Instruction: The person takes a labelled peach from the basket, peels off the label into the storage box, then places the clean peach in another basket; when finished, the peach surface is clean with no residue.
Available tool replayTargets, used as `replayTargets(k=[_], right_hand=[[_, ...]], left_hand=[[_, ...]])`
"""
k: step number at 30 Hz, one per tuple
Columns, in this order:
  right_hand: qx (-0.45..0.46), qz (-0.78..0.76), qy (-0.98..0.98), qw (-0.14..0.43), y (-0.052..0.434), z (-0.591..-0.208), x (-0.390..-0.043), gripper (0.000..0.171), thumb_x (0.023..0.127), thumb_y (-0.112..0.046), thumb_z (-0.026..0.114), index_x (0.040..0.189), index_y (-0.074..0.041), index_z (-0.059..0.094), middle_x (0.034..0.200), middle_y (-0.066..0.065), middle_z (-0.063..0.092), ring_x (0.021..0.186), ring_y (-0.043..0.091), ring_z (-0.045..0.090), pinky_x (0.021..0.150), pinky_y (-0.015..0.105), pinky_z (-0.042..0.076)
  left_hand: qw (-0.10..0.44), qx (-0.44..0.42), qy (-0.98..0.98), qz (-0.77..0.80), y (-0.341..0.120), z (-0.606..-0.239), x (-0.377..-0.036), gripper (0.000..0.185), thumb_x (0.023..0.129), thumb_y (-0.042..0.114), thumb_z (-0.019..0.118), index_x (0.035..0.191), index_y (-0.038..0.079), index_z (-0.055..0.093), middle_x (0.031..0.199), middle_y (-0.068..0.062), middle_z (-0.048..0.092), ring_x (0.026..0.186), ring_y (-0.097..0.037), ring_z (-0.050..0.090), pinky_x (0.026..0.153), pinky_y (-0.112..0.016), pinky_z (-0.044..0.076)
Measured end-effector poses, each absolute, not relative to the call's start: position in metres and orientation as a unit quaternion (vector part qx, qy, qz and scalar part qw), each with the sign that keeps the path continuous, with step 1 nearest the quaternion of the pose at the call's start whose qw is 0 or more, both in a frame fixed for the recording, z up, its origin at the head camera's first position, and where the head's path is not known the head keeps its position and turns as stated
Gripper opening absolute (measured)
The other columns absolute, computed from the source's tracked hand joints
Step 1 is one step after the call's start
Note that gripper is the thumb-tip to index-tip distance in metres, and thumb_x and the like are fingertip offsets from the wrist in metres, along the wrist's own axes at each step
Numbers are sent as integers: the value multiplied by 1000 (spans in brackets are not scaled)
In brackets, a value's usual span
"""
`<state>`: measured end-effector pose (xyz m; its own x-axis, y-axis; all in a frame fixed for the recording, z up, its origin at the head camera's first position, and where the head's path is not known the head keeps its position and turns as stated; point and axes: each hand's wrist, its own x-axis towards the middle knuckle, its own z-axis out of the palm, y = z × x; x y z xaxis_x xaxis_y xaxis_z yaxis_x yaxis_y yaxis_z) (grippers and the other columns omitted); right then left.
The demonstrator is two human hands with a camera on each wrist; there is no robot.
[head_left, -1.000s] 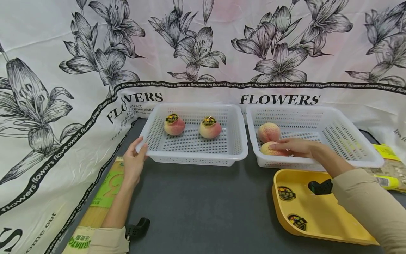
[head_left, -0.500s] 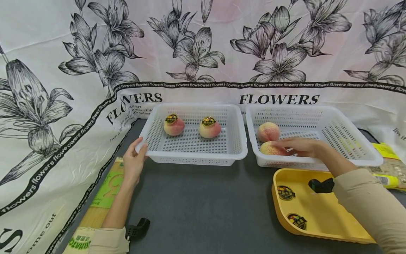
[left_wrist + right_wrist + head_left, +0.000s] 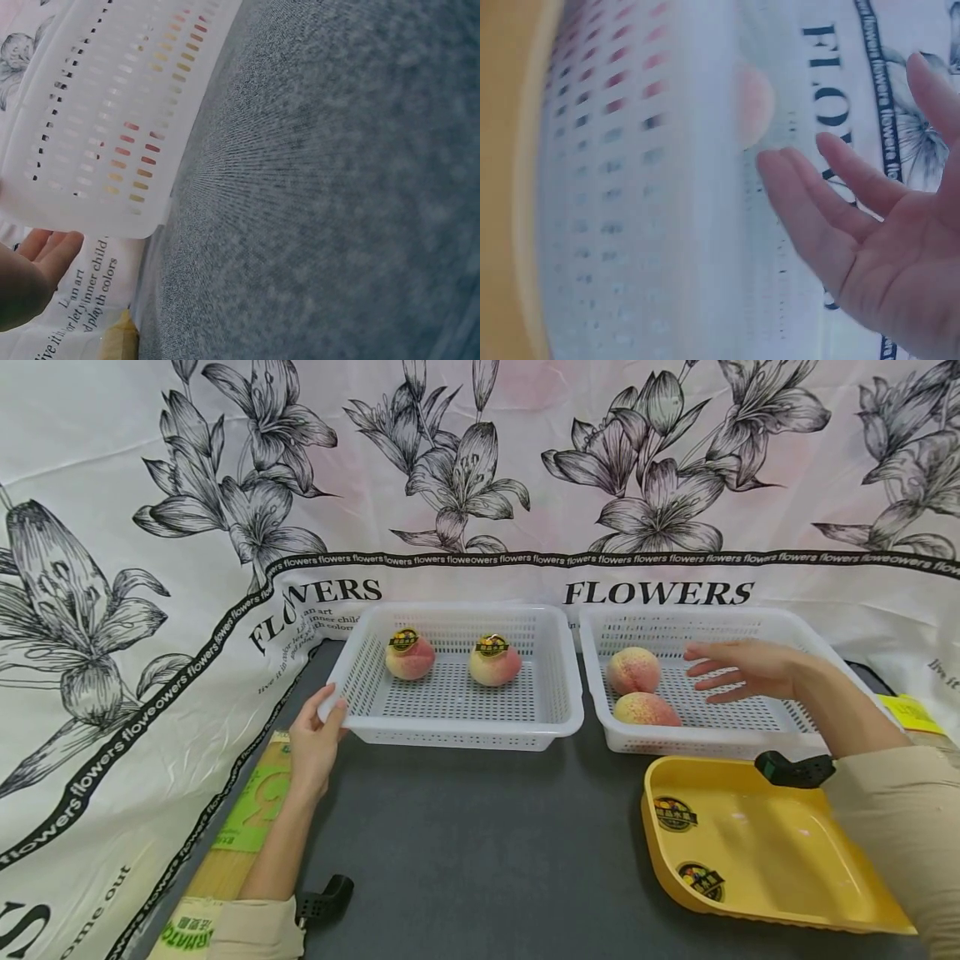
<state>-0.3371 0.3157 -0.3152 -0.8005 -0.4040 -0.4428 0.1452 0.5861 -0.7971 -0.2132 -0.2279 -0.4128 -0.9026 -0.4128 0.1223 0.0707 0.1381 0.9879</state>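
The left hand (image 3: 315, 745) grips the left basket (image 3: 352, 675) at its nine o'clock corner, steadying it, while the empty right hand (image 3: 738, 670) hovers, fingers spread, over the right basket (image 3: 806, 647), at three o'clock of two unlabelled peaches (image 3: 633, 670).

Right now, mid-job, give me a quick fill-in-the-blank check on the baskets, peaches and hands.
1. The left white perforated plastic basket holds ___ stickered peaches.
2. The left hand holds that basket's near-left ___.
3. The right hand hovers open over the ___ white basket.
4. The yellow plastic tray carries ___ round stickers.

Missing words: two; corner; right; two
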Motion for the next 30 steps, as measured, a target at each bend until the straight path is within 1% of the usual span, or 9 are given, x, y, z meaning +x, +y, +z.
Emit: replayTargets(k=[5,9,14,17,20,23,27,30], right_hand=[[-93,-468,836,273,305,-303,-336,76,100,-51,37,148,4,16,144,33,26,119,36,49,90,47,49],[-106,-504,823,240,290,-302,-334,77,99,-52,39,149,1,15,143,30,28,120,36,47,92,47,47],[-111,-554,798,210,266,-303,-337,76,98,-52,40,151,-4,14,143,23,28,126,36,40,96,45,44],[-118,-581,779,206,249,-306,-340,74,99,-50,42,151,-5,14,142,21,29,130,37,34,96,42,44],[-115,-610,756,207,229,-307,-342,73,98,-46,47,150,-4,17,141,20,30,130,37,32,94,39,47],[-113,-639,730,213,208,-307,-344,73,98,-42,50,150,-5,15,142,22,28,131,37,31,96,43,44],[-113,-664,704,226,181,-306,-349,74,99,-38,50,151,-5,10,148,23,21,135,38,26,101,50,37],[-110,-669,697,233,162,-305,-355,70,100,-36,49,151,-6,11,149,23,19,136,39,23,102,51,37]], left_hand=[[186,115,-730,-648,-228,-412,-213,45,99,19,53,142,8,45,131,-14,53,110,-32,53,74,-16,51],[183,116,-729,-649,-228,-412,-212,45,99,19,53,142,8,44,132,-15,52,110,-31,54,75,-17,51],[184,115,-726,-652,-228,-412,-213,45,99,17,53,142,7,44,131,-15,52,110,-31,54,76,-18,51],[186,116,-726,-651,-228,-412,-213,44,99,17,53,142,7,44,131,-16,53,109,-31,54,73,-16,51],[185,118,-727,-650,-228,-412,-212,45,99,18,53,142,7,44,131,-16,53,109,-31,54,73,-15,50],[182,118,-728,-650,-228,-413,-212,45,99,18,53,142,8,44,131,-16,53,109,-30,54,75,-17,51],[183,112,-729,-650,-228,-413,-211,45,99,19,53,142,8,44,130,-16,53,109,-30,54,77,-19,51],[187,108,-728,-651,-229,-413,-212,45,99,19,53,142,8,44,130,-16,54,109,-31,54,77,-20,51]])
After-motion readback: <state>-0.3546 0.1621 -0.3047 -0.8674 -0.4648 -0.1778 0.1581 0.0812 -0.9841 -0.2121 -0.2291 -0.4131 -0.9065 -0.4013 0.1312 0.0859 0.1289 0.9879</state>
